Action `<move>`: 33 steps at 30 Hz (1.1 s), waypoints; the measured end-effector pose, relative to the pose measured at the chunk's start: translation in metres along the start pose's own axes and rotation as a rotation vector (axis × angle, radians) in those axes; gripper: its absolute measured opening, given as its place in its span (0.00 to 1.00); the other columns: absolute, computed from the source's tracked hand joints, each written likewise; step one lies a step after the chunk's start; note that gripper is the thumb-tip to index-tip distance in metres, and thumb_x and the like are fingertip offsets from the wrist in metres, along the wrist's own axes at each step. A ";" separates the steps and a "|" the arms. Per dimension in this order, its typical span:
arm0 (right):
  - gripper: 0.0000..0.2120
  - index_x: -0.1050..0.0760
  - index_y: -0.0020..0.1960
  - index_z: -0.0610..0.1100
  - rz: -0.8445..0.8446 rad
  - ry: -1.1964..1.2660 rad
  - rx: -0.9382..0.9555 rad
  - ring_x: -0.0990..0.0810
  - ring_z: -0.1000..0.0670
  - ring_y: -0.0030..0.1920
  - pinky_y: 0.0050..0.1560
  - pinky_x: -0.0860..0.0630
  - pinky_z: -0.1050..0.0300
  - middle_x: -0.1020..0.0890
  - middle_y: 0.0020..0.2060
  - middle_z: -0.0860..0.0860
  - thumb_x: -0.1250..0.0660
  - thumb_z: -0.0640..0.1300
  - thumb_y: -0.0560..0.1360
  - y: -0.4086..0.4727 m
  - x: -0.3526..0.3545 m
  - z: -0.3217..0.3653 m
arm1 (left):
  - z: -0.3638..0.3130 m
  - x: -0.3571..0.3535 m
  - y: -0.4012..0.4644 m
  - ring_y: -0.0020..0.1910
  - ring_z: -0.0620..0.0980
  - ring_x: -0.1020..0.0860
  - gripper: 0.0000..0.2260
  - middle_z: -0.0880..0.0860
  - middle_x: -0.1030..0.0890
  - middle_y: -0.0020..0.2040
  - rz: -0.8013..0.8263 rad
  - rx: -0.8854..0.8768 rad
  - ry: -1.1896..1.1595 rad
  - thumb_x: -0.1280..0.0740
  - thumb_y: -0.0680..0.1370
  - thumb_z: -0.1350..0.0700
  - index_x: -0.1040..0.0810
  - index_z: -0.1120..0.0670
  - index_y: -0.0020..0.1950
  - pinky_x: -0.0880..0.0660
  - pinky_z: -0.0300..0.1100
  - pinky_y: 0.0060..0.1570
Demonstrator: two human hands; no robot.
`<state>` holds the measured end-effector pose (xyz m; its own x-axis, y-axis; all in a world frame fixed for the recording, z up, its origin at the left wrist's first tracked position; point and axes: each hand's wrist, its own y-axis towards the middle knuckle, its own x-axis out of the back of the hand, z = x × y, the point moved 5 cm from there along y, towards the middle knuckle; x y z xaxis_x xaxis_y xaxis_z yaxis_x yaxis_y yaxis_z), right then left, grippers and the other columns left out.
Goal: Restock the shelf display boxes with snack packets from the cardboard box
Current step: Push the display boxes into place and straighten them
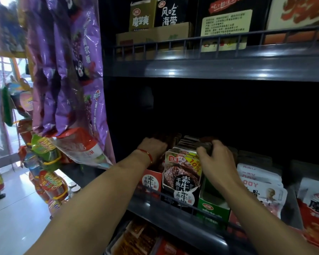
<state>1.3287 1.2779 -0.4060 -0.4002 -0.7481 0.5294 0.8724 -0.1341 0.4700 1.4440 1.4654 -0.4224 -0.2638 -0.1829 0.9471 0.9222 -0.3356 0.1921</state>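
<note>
Snack packets (182, 168) stand upright in a row inside the black display box (175, 196) on the middle shelf, front packet facing out. Right hand (216, 159) rests over the top of the row, fingers curled around a dark stack of packets near the back. Left hand (153, 147) reaches into the red display box (151, 181) just left of it, fingers curled down; what it holds is hidden in shadow, can't tell. Red string bracelet (145, 153) on left wrist. Green box (213, 205) sits right of the black one, white packets (261, 186) beyond. Purple bags (66, 61) hang at the shelf end, left.
</note>
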 end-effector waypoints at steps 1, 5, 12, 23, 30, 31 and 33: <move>0.15 0.28 0.60 0.42 0.008 0.001 0.011 0.27 0.47 0.40 0.35 0.36 0.56 0.23 0.49 0.42 0.40 0.52 0.81 0.001 -0.001 0.001 | 0.001 0.000 0.000 0.60 0.58 0.20 0.17 0.56 0.19 0.62 -0.035 0.010 0.002 0.33 0.79 0.46 0.26 0.51 0.66 0.26 0.48 0.52; 0.16 0.28 0.60 0.42 0.023 -0.019 0.028 0.27 0.47 0.40 0.34 0.36 0.57 0.24 0.48 0.43 0.40 0.53 0.82 0.003 -0.003 0.004 | 0.004 -0.006 0.003 0.62 0.60 0.22 0.20 0.59 0.20 0.62 -0.052 0.020 -0.093 0.28 0.77 0.48 0.25 0.55 0.66 0.26 0.50 0.58; 0.14 0.29 0.49 0.42 0.089 -0.015 0.033 0.32 0.50 0.31 0.33 0.38 0.55 0.30 0.35 0.48 0.42 0.53 0.84 0.007 -0.002 0.019 | 0.016 -0.007 0.001 0.59 0.60 0.20 0.15 0.61 0.19 0.60 -0.053 0.088 -0.470 0.28 0.77 0.55 0.22 0.60 0.61 0.22 0.45 0.54; 0.10 0.26 0.56 0.48 0.559 -0.238 -0.134 0.24 0.53 0.43 0.52 0.28 0.56 0.20 0.52 0.46 0.43 0.50 0.85 0.071 -0.049 0.026 | 0.041 -0.017 0.002 0.54 0.57 0.18 0.10 0.59 0.17 0.56 -0.118 0.367 -0.973 0.33 0.78 0.62 0.20 0.60 0.58 0.19 0.51 0.58; 0.19 0.25 0.67 0.44 0.571 -0.371 -0.104 0.24 0.45 0.57 0.59 0.32 0.57 0.23 0.65 0.43 0.46 0.53 0.86 0.066 -0.048 0.028 | 0.046 -0.018 -0.002 0.59 0.59 0.20 0.12 0.61 0.19 0.61 -0.155 0.422 -0.753 0.31 0.80 0.57 0.21 0.62 0.62 0.23 0.46 0.58; 0.20 0.26 0.68 0.44 0.565 -0.380 -0.096 0.24 0.45 0.60 0.61 0.31 0.55 0.23 0.66 0.43 0.46 0.53 0.86 0.066 -0.047 0.029 | 0.048 -0.018 -0.003 0.60 0.59 0.20 0.13 0.60 0.20 0.62 -0.159 0.425 -0.744 0.31 0.80 0.58 0.22 0.61 0.63 0.23 0.47 0.60; 0.20 0.26 0.67 0.44 0.578 -0.388 -0.088 0.24 0.44 0.59 0.62 0.31 0.53 0.22 0.64 0.43 0.48 0.54 0.86 0.064 -0.047 0.029 | 0.048 -0.017 -0.006 0.60 0.59 0.21 0.14 0.59 0.20 0.62 -0.156 0.423 -0.746 0.30 0.79 0.58 0.22 0.60 0.64 0.23 0.48 0.61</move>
<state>1.3947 1.3237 -0.3802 0.0775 -0.4317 0.8987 0.9885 0.1503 -0.0131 1.4570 1.5146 -0.4276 -0.2784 0.5396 0.7945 0.9576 0.0926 0.2727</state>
